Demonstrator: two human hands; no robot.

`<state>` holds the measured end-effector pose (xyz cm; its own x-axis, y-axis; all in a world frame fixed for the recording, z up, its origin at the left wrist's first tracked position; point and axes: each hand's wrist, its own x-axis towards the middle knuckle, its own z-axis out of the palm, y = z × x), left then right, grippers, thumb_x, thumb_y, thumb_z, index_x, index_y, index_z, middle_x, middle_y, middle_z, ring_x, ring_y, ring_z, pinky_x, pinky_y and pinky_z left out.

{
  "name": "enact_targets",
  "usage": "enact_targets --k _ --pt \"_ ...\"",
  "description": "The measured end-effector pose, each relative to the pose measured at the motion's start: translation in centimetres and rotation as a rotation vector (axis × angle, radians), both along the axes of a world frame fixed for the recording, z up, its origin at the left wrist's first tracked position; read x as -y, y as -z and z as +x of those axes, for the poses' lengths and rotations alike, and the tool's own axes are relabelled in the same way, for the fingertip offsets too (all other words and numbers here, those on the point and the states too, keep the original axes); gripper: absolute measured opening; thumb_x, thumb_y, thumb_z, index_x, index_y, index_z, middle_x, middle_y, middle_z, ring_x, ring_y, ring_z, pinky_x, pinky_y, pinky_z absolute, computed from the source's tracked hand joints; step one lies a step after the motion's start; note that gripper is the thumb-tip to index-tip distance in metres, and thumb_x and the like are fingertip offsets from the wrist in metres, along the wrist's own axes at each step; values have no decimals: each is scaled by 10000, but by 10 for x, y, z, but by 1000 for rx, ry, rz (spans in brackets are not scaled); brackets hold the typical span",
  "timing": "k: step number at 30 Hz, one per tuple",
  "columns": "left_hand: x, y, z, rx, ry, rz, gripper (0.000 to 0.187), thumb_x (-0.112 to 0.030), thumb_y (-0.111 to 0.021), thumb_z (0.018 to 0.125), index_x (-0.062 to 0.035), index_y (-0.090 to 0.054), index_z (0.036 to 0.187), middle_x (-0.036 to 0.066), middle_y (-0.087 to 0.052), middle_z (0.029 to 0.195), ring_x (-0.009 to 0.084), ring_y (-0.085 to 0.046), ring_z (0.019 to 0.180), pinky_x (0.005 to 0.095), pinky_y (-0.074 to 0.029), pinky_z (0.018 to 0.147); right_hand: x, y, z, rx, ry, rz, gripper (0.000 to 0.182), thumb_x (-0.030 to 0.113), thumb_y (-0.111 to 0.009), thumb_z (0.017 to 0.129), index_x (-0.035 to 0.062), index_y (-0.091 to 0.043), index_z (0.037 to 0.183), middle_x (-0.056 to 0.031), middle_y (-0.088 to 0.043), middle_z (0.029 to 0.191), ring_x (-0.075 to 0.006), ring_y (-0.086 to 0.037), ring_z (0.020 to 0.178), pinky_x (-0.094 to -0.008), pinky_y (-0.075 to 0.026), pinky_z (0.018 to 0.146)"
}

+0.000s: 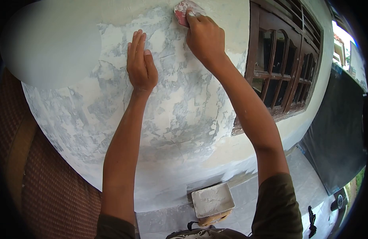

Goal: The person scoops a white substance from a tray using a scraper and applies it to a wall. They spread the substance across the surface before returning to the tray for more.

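A red putty scraper (181,15), smeared with white paste, is pressed against the upper wall by my right hand (206,36), its fingers closed around it. Farther left, my left hand (142,63) is held up with straight fingers at the wall surface, holding nothing. The wall (168,107) around both hands is patchy, with uneven white paste over a grey base. White specks show on the fingers of my right hand.
A brown wooden window (285,59) with panes sits to the right. Below, a white tray (213,199) of white paste stands near the wall's foot. Brown woven panels (56,175) line the left, and a dark sheet (335,131) hangs at the right.
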<state>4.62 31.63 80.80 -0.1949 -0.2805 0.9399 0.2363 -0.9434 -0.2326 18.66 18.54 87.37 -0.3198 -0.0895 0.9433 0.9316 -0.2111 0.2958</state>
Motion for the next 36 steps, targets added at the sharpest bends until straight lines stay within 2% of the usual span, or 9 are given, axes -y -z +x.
enact_targets --k 2,11,13,15,16,19,23,30,36 --pt "-2 0 0 -3 -6 5 444 -130 -362 1001 40 -557 1362 208 -551 1446 379 -478 1390 545 -329 1158 -11 10 -1 -29 78 -160 153 1 -626 755 14 -673 900 -125 -691 872 -289 -688 885 -396 -568 598" --pt "-5 3 1 0 61 13 460 -166 -370 1006 40 -534 1383 210 -538 1458 383 -453 1408 545 -299 1173 49 143 -28 -109 -299 -545 504 -23 -652 789 -13 -632 1292 -150 -662 857 -299 -671 779 -385 -567 657" --pt "-5 13 2 8 7 7 465 -183 -367 1011 31 -531 1390 207 -531 1467 382 -448 1411 542 -288 1180 72 159 -23 -455 -670 -641 427 -50 -624 821 -24 -661 1246 -158 -632 791 -276 -639 714 -365 -519 631" --pt "0 34 4 -11 -3 -53 469 -206 -373 1017 20 -527 1398 201 -517 1482 373 -438 1419 542 -282 1184 84 185 2 -655 -725 -684 137 -28 -613 866 -42 -716 956 -106 -584 689 -158 -577 642 -282 -440 582" --pt "5 48 6 -7 44 -107 471 -222 -377 1021 15 -525 1401 199 -507 1491 367 -433 1422 529 -288 1184 90 201 13 -837 -876 -716 108 -19 -610 878 -38 -709 918 -77 -600 694 -126 -569 646 -276 -441 591" --pt "31 112 5 -40 102 -240 467 -228 -379 1033 14 -519 1408 192 -484 1511 349 -420 1432 477 -308 1186 120 251 45 -1154 -1134 -758 136 -12 -583 904 -14 -719 907 -19 -650 725 -67 -556 665 -263 -451 629" --pt "81 230 9 -60 291 -581 458 -189 -370 1041 37 -504 1416 198 -478 1515 347 -415 1436 438 -318 1184 162 340 80 -1595 -1293 -713 119 77 -638 966 10 -729 1006 -51 -721 942 -105 -615 775 -286 -503 702" --pt "176 419 31 -267 196 -989 483 -217 -373 1048 53 -476 1435 220 -466 1518 355 -418 1436 440 -317 1182 220 477 104 -2112 -1154 -718 174 131 -638 979 40 -696 1115 -51 -722 1005 -118 -635 831 -290 -516 765" --pt "235 518 38 -439 219 -1235 484 -194 -388 1037 49 -468 1448 214 -465 1522 343 -407 1444 430 -309 1190 257 586 114 -2349 -1095 -753 234 137 -647 976 10 -668 1171 -74 -718 1073 -145 -670 931 -304 -530 822"
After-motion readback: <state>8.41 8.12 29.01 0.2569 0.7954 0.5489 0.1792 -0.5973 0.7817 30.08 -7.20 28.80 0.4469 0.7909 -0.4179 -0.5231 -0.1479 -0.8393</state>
